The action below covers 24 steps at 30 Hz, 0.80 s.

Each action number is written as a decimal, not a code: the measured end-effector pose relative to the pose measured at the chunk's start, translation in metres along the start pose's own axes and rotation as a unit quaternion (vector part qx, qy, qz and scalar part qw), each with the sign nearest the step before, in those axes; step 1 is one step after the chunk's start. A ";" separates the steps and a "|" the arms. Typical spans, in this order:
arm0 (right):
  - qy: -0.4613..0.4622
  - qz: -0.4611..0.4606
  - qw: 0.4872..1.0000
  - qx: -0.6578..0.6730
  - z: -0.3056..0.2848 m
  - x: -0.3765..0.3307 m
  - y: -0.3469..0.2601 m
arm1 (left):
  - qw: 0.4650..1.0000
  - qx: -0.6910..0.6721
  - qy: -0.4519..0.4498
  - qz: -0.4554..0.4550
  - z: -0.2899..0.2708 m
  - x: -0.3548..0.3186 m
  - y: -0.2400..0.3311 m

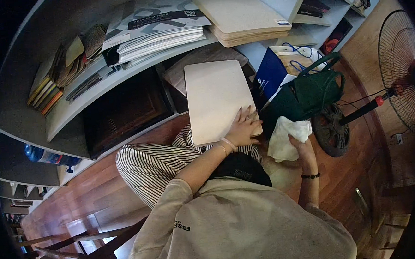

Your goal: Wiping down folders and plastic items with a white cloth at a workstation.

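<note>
In the head view, the pale board (217, 95) is lying over the person's lap, its far end pointing toward the shelf. The left hand (242, 129) is resting on its near right corner, grip opening flat, fingers spreading, closing around nothing. The right hand (303, 146) is holding a white cloth (281, 143), its grip curling around one bunched edge, just beside the board's right side.

For what is looking like wiping, steadying the board with a flat palm is seeming sound. Folding the cloth into a firm pad and taking long, overlapping strokes would probably be serving best, with the left hand lifting clear for its own corner.

White lettering is running along a black band on a grey folder (161, 20); a small label is sitting on the board stack (245, 16); the blue box (272, 74) is bearing white print.
</note>
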State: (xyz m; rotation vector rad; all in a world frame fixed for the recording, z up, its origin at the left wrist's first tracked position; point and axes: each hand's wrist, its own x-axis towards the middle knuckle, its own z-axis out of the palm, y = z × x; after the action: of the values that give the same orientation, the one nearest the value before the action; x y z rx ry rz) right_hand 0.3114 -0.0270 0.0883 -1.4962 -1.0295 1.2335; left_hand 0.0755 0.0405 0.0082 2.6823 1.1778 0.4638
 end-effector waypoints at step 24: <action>-0.038 -0.009 0.999 -0.007 0.012 0.007 0.012 | 0.942 0.301 0.142 0.043 0.013 -0.061 -0.006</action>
State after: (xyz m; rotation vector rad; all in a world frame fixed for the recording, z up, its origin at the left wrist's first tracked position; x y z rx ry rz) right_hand 0.3015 -0.0214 0.0737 -1.4577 -1.1021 1.2812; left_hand 0.0368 -0.0005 -0.0182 3.2796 1.4841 0.6013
